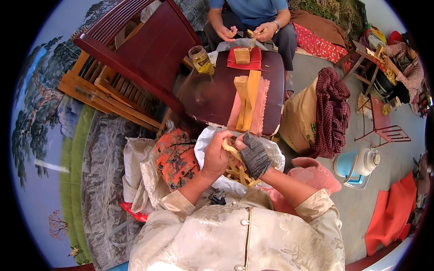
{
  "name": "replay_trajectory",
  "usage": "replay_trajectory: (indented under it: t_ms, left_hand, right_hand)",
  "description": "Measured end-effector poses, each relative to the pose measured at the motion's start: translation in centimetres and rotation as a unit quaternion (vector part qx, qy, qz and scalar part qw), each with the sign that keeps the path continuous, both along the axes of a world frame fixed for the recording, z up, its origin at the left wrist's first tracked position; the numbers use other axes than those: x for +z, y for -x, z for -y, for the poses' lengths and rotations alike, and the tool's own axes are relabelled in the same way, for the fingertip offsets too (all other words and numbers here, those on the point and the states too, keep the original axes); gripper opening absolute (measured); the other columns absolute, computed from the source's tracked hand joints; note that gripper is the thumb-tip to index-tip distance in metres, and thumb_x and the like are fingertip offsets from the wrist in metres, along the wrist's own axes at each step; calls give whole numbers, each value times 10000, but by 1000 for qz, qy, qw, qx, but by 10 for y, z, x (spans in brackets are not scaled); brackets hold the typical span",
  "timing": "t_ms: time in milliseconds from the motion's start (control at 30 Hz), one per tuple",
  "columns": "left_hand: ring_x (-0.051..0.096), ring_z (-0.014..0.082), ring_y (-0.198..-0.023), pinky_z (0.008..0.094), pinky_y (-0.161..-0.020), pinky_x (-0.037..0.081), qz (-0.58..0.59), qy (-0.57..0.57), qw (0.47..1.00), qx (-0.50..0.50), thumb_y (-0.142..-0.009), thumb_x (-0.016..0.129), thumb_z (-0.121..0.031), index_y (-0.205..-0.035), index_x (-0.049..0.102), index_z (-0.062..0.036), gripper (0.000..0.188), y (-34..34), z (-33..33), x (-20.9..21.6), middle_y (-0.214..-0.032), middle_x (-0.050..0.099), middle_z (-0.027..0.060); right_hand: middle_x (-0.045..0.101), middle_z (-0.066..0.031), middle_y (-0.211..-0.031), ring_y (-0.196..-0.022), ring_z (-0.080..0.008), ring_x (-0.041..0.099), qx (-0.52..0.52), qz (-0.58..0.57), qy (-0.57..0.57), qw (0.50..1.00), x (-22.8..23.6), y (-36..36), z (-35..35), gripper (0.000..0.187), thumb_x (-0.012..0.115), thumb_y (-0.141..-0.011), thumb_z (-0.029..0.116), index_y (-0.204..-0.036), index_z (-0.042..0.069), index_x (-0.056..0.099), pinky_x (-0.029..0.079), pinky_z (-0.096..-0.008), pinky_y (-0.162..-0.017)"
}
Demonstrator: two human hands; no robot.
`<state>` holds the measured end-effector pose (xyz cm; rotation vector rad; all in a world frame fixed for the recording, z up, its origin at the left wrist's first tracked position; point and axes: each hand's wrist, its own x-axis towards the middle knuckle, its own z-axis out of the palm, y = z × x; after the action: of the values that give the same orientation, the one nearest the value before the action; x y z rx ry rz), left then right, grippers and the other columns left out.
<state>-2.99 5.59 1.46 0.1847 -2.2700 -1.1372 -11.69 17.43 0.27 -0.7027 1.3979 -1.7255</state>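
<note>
Above an open white sack (272, 151), my two hands meet, their fingers closed. My bare left hand (214, 156) grips a pale yellow dried strip (229, 147). My right hand (255, 156), in a grey fingerless glove, pinches at the same strip; its fingertips are partly hidden. Loose yellowish strips (239, 175) fill the sack beneath them. Just beyond my hands, an upright wooden tool (244, 101) made of joined bars stands on a pink cloth (264, 97) on a dark red chair seat (217, 106).
Also on the seat are a glass jar (201, 61) with yellow contents and a wooden block (242, 56) on red cloth. Opposite, a person in blue (251, 11) handles similar pieces. A tan sack (300, 122) and a pale blue-and-white thermos (361, 162) stand right.
</note>
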Motion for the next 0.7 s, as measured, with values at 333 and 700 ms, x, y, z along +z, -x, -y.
replay_trajectory:
  t_ms: [333,700]
  left_hand:
    - [530,140,-666,276,-641,469,74,-724,686,7,-906,366,-100,-988,482,-37,156,4,14,-16,-845,560,62]
    - [533,89,-632,242,-438,456,176,-725,664,54,-932,397,-194,-969,509,-83,163,-10,10,-37,-810,580,20]
  right_hand:
    - [537,-64,-934,-891,-264,527,-27,-676,62,734,2,3,4,223,622,-611,136,-817,96,544,426,-395,-767]
    - [558,-100,-850,-828,-308,560,-6,-618,157,770,-29,-6,7,160,609,-663,199,-786,120,544,453,-403,-768]
